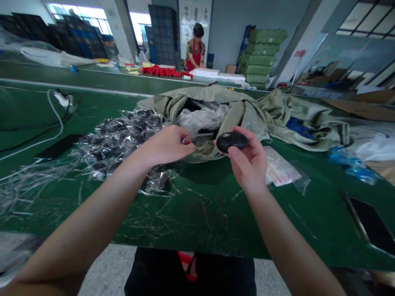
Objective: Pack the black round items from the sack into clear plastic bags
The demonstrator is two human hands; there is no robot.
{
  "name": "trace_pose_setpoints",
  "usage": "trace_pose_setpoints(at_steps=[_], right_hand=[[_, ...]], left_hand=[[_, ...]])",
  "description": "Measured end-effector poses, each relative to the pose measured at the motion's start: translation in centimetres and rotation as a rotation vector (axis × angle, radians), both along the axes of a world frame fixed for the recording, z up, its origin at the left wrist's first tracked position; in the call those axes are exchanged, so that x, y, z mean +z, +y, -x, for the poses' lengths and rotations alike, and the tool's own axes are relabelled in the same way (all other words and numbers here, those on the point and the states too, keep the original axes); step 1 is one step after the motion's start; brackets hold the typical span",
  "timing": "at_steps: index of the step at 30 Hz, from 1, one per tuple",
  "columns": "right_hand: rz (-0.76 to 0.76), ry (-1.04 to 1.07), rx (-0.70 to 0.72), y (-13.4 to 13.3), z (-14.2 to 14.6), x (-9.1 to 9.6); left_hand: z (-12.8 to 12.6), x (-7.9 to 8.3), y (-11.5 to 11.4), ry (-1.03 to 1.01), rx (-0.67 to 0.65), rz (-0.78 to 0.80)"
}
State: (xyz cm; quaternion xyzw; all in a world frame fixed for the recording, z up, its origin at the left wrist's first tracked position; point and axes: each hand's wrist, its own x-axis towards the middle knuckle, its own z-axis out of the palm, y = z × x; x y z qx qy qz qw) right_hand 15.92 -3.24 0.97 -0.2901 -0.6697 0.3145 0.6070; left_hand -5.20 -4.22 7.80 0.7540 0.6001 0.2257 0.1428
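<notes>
My right hand (251, 164) grips a smooth, black oval object (232, 142) between thumb and fingers, above the green table. Level with it on the left is my left hand (173, 144), its fingers curled in and the thumb alongside; whatever they may hold is hidden. The two hands are apart. Beside my left forearm lies a heap of black rounded pieces in clear plastic wrap (120, 135). Behind both hands an olive woven sack (240, 111) lies with its mouth gaping, and crumpled clear plastic (202, 118) shows inside.
Thin plastic strips (37, 181) litter the green table (191, 222). A dark phone (58, 147) lies left, another phone (372, 222) right. Plastic bags (282, 166) lie right of my right hand. Across the far table stands a person in a red apron (194, 53).
</notes>
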Motion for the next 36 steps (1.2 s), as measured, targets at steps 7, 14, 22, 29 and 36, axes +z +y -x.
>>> trace_pose_setpoints(at_steps=[7,14,22,29,36], right_hand=[[-0.041,-0.23,-0.106,-1.0,-1.8,-1.1],[0.012,-0.26,-0.065,-0.5,-3.6,-2.5],[-0.012,-0.27,-0.14,-0.3,-3.4,-3.3],[0.323,-0.084,0.002,1.6,-1.2,-2.9],[0.123,-0.269,-0.164,4.3,-0.3,-1.5]], left_hand=[[-4.2,-0.3,1.5,0.071,-0.162,0.294],[-5.6,-1.8,2.7,-0.002,-0.209,0.296],[-5.5,-4.1,3.7,-0.035,-0.067,0.072],[-4.7,-5.1,3.9,0.049,-0.001,-0.177],[-2.8,-5.3,4.6,-0.081,0.0,-0.139]])
